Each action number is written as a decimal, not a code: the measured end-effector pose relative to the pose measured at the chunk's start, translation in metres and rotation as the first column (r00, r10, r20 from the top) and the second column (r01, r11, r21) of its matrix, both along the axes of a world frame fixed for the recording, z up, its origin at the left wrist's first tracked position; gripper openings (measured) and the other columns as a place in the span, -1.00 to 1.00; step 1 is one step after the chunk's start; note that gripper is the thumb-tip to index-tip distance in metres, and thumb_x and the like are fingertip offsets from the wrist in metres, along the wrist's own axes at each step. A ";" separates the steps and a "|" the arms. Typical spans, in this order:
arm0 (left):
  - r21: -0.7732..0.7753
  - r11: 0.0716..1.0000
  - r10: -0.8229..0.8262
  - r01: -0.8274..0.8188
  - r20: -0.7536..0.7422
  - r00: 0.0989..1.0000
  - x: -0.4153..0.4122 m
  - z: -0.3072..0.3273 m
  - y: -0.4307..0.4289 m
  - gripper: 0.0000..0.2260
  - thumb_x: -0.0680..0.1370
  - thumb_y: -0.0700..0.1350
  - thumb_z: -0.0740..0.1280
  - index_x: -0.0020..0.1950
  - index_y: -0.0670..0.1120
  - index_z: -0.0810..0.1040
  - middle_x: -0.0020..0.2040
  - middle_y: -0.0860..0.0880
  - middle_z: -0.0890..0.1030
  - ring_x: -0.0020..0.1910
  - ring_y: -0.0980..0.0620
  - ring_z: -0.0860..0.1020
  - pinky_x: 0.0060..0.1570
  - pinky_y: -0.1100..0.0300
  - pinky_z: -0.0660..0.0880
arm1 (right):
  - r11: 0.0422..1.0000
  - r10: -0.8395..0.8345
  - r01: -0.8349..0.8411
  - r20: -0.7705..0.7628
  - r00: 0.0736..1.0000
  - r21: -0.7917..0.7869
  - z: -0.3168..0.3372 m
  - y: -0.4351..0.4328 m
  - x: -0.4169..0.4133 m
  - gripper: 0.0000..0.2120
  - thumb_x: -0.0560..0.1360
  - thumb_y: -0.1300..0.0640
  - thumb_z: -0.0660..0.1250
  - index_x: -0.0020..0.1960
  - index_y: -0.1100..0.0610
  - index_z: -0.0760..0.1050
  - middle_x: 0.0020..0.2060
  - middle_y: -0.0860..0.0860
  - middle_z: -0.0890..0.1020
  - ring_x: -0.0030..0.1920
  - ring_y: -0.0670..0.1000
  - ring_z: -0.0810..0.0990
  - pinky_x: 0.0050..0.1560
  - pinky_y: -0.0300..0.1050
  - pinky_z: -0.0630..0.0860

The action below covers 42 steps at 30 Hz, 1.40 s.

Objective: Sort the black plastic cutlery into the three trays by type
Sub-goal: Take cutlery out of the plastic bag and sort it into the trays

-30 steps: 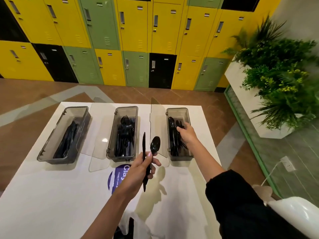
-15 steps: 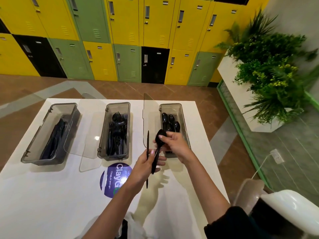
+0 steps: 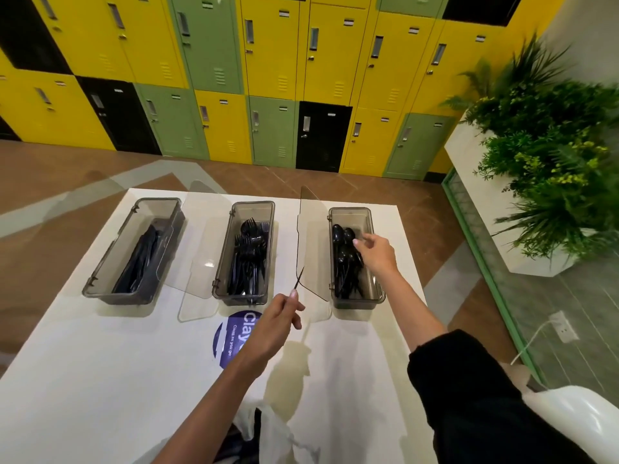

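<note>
One long white table [image 3: 100, 363] fills the foreground, seen from above. Three smoky clear trays sit across its far end, well apart, each lying lengthwise away from the person. The left tray [image 3: 157, 199] holds knives [image 3: 140, 259], the middle tray [image 3: 253, 203] holds forks [image 3: 249, 259], and the right tray [image 3: 355, 304] holds spoons [image 3: 345, 262]. A clear hinged lid [image 3: 310, 242] stands open on the left side of the right tray. A white bag [image 3: 278, 433] with dark pieces inside sits at the table's near edge.

The right hand [image 3: 378, 256] hovers over the spoons, fingers loosely spread, holding nothing visible. The left hand [image 3: 281, 313] is raised between the middle and right trays, thumb and fingertips pinching the lower end of a knife [image 3: 299, 278]. It is a thin black plastic sliver, seen edge-on, its tip pointing up and away from the person, near the lid's lower edge.

The coming move looks to go leftward. The left tray lies well to the left of the grip, past the middle tray, and the left hand is the nearer one. The knife's long axis runs roughly the same way as that tray, so little turning seems needed.
</note>
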<state>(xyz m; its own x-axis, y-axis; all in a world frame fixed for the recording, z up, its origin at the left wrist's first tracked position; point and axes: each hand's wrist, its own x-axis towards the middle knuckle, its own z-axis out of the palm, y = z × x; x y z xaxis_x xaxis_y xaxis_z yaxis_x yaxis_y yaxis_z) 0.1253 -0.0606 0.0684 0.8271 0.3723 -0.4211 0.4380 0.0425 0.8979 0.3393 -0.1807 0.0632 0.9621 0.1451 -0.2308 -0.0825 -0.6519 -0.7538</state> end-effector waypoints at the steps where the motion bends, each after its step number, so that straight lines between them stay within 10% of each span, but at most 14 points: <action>1: 0.002 1.000 0.015 -0.015 0.005 1.000 -0.003 0.001 0.002 -0.69 0.66 0.04 0.06 0.02 -0.10 0.51 -0.28 0.03 0.47 -0.31 0.12 0.36 -0.29 0.23 0.29 | 1.000 -0.008 0.008 0.032 0.999 0.014 0.005 0.002 -0.010 -0.62 0.57 0.07 0.29 0.34 0.20 0.45 0.24 0.13 0.57 0.24 0.11 0.53 0.19 -0.10 0.43; 7: 0.056 0.993 0.095 -0.101 0.113 0.989 -0.021 0.006 0.013 -0.78 0.66 -0.11 0.10 -0.08 -0.01 0.50 -0.27 0.02 0.44 -0.26 0.07 0.38 -0.21 0.21 0.30 | 0.849 0.258 -0.168 -0.115 0.959 0.500 0.047 0.033 -0.105 -0.68 0.58 0.04 0.27 0.06 0.32 0.54 -0.20 0.13 0.61 -0.32 -0.05 0.56 -0.36 -0.30 0.50; 18: 0.078 0.979 0.164 -0.190 0.259 0.952 -0.087 0.006 0.093 -0.79 0.63 -0.09 0.20 -0.02 -0.15 0.58 -0.31 0.02 0.58 -0.42 0.27 0.50 -0.38 0.45 0.40 | 0.820 0.392 -0.299 -0.098 0.915 0.489 0.056 0.140 -0.182 -0.83 0.52 0.23 0.36 0.09 0.22 0.49 -0.25 0.03 0.60 -0.33 -0.07 0.59 -0.30 -0.30 0.55; 32: 0.076 0.929 0.365 -0.362 -0.029 0.931 -0.147 -0.065 0.271 -0.77 0.63 -0.02 0.18 0.06 -0.19 0.43 -0.17 -0.10 0.57 -0.31 -0.01 0.52 -0.42 0.24 0.46 | 0.919 0.230 -0.254 0.113 0.967 0.300 0.033 0.362 -0.169 -0.94 0.55 0.23 0.30 -0.05 0.16 0.42 -0.21 0.07 0.55 -0.30 0.02 0.55 -0.11 0.03 0.58; 42: 0.009 0.931 0.364 -0.364 -0.075 0.928 -0.117 -0.083 0.300 -0.71 0.61 0.08 0.16 0.04 -0.16 0.35 -0.17 -0.09 0.54 -0.32 -0.03 0.52 -0.26 0.04 0.51 | 0.962 0.270 -0.260 -0.140 0.953 0.080 -0.029 0.400 -0.184 -0.62 0.63 0.12 0.17 0.40 0.24 0.33 0.29 0.18 0.50 0.27 0.15 0.49 0.15 -0.12 0.40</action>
<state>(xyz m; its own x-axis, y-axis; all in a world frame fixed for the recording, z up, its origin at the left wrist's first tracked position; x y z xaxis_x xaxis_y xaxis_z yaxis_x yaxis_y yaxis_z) 0.0082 0.2396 -0.0146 0.6015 0.6398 -0.4783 0.4569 0.2155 0.8630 0.1556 0.2191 0.0341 0.8427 0.4080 -0.3512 -0.0267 -0.6199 -0.7843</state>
